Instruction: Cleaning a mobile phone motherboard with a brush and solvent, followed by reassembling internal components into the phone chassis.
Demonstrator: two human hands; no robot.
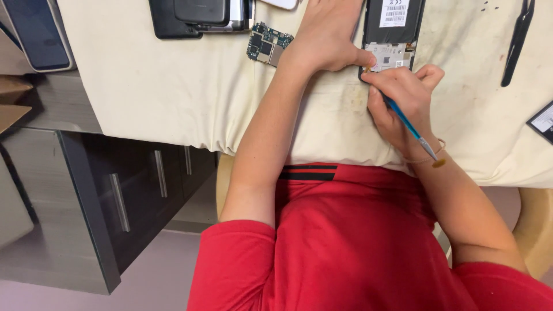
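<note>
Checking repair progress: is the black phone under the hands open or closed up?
Open. The black phone lies with its back cover off, showing a labelled battery and bare circuitry, where the right hand works a blue tool and the left hand steadies it.

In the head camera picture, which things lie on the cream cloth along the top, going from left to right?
Stack of dark phone parts → green circuit board → left hand pressing on the opened phone → right hand holding a blue-handled tool → black tweezers → dark card at the right edge.
</note>
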